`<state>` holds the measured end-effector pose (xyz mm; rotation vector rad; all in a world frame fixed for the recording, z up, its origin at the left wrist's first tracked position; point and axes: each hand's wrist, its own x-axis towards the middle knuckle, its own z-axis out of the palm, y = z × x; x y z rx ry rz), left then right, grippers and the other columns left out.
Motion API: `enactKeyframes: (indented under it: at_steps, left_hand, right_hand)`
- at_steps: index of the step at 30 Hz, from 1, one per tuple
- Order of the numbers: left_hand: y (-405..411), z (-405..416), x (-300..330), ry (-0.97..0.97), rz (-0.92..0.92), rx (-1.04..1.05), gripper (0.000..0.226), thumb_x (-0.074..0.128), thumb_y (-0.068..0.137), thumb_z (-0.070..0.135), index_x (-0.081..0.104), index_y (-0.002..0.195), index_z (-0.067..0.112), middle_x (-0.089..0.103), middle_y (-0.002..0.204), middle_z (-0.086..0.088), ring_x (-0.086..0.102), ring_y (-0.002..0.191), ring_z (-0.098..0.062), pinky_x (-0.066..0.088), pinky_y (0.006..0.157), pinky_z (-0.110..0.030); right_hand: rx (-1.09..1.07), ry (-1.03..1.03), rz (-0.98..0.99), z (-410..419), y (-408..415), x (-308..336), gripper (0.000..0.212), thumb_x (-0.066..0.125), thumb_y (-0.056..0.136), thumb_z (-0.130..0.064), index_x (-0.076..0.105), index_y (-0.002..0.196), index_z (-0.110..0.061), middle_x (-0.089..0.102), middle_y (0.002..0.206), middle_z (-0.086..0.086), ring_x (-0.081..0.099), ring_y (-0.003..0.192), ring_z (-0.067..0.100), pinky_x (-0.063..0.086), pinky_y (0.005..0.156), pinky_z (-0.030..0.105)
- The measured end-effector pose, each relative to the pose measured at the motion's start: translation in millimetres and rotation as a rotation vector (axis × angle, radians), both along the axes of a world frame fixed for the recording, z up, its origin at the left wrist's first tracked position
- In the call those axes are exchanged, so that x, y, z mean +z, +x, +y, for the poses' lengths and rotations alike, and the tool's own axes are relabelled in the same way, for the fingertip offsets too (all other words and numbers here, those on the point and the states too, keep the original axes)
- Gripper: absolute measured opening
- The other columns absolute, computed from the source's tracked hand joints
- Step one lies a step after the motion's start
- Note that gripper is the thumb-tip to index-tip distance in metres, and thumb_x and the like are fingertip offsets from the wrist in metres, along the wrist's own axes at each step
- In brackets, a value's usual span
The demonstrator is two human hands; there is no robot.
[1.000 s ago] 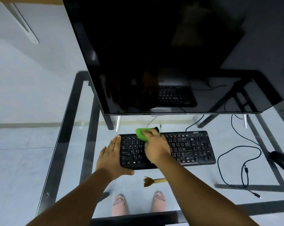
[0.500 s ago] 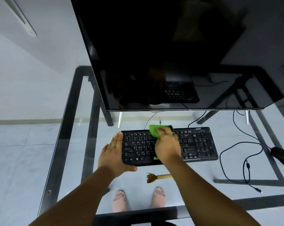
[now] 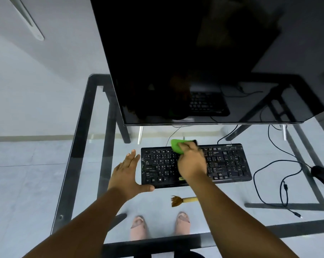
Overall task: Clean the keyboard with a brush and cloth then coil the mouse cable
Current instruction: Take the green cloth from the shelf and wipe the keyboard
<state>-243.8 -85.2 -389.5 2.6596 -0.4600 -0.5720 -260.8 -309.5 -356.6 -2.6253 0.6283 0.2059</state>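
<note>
Right hand (image 3: 191, 162) presses cloth (image 3: 176, 146) onto keyboard (image 3: 226, 162); left hand (image 3: 126, 174) braces it.

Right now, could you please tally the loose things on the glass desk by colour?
Black: 3, the keyboard, mouse and monitor
Green: 1, the cloth under the right hand
Brown: 1, the brush
Total: 5

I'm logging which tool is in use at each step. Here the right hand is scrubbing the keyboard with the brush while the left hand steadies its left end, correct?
Not quite. The head view shows the right hand wiping the keyboard with the green cloth, not the brush, which lies on the glass table in front of the keyboard. The left hand does steady the keyboard's left end.
</note>
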Motion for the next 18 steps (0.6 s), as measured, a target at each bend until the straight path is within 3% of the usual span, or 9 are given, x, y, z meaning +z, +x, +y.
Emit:
enactKeyframes:
  at_steps: [5, 9, 12, 15, 18]
  left_hand:
    - [-3, 1, -2, -0.001, -0.001, 0.043, 0.127, 0.068, 0.06, 0.079, 0.005, 0.156, 0.022, -0.009, 0.163, 0.009, -0.003, 0.15, -0.01, 0.007, 0.12, -0.036]
    - [-4, 1, -3, 0.022, -0.001, 0.057, 0.13, 0.064, 0.059, 0.083, 0.001, 0.155, 0.022, -0.01, 0.163, 0.008, -0.004, 0.15, -0.009, 0.006, 0.12, -0.035]
    - [-4, 2, -3, 0.027, 0.005, 0.064, 0.132, 0.064, 0.058, 0.083, 0.0, 0.155, 0.022, -0.008, 0.163, 0.008, -0.004, 0.15, -0.009, 0.006, 0.12, -0.035]
    - [-3, 3, -3, 0.025, 0.003, 0.057, 0.135, 0.066, 0.056, 0.082, -0.001, 0.155, 0.021, -0.007, 0.163, 0.007, -0.003, 0.15, -0.011, 0.008, 0.12, -0.036]
    - [2, 9, -1, 0.046, 0.018, -0.004, 0.141, 0.07, 0.053, 0.081, -0.008, 0.155, 0.022, -0.013, 0.163, 0.008, -0.006, 0.15, -0.011, 0.007, 0.119, -0.036]
  right_hand:
    - [0.424, 0.091, -0.039, 36, 3, -7, 0.056, 0.048, 0.092, -0.011, 0.046, 0.142, -0.035, 0.036, 0.149, -0.016, 0.041, 0.119, 0.023, 0.047, 0.1, 0.038]
    - [0.357, 0.053, -0.074, 9, 1, -14, 0.051, 0.049, 0.091, -0.013, 0.054, 0.136, -0.036, 0.042, 0.145, -0.017, 0.044, 0.118, 0.021, 0.05, 0.097, 0.039]
    - [0.248, 0.016, -0.047, 15, 9, -10, 0.053, 0.047, 0.092, -0.013, 0.047, 0.14, -0.036, 0.039, 0.145, -0.016, 0.043, 0.116, 0.024, 0.053, 0.088, 0.039]
    - [0.397, 0.005, -0.032, 32, 11, -5, 0.061, 0.045, 0.091, -0.01, 0.041, 0.142, -0.043, 0.034, 0.147, -0.02, 0.039, 0.115, 0.02, 0.053, 0.083, 0.035]
    - [0.559, 0.021, -0.039, 33, -1, -9, 0.064, 0.046, 0.088, -0.007, 0.047, 0.138, -0.045, 0.035, 0.149, -0.022, 0.039, 0.111, 0.02, 0.051, 0.085, 0.034]
